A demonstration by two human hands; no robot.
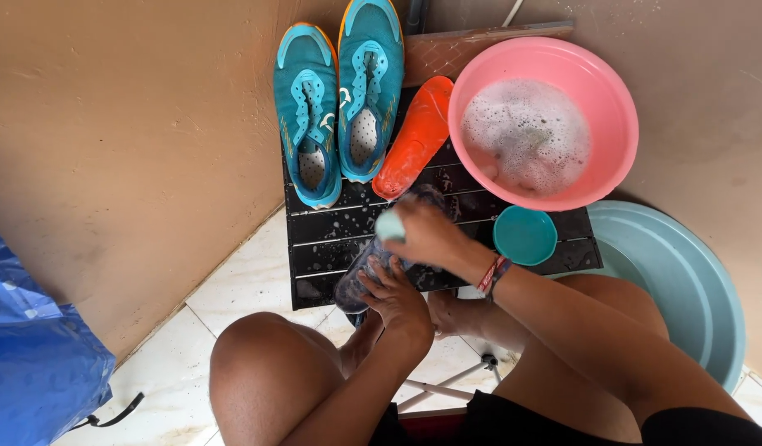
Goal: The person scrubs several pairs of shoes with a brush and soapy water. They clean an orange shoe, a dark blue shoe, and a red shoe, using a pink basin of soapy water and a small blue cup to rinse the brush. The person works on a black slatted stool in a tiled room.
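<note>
— Dark shoe (356, 277), where is it lying?

— Just left of the frame's centre, on the near edge of a small black slatted table (315, 256), wet and flecked with suds. It runs lengthwise from the lower left toward the upper right, and both hands cover much of it.

— What is the left hand (395, 299) doing?

— It is clamped over the shoe's nearer end, fingers curled around the side, pressing it to the table.

— And the right hand (426, 235)?

— It lies across the far end of the shoe with its fingers closed around a small pale green piece (389, 225), a sponge or a bar of soap; I cannot tell which. That piece sits against the shoe's upper. A red and dark band circles the wrist.

— What else is on the table?

— A pair of teal shoes (335, 99) with orange soles stands side by side in the upper middle of the frame, toes pointing up the picture. Just right of them lies an orange insole (414, 136), slanting. A pink basin (554, 66) full of foamy water fills the upper right, and a small teal bowl (525, 235) sits just below it, near the right wrist.

— And around the table?

— A large pale blue tub (687, 281) is at the right edge, partly behind the person's thigh. A blue plastic bag (34, 355) shows at lower left, on the white tiled floor (232, 281).
</note>
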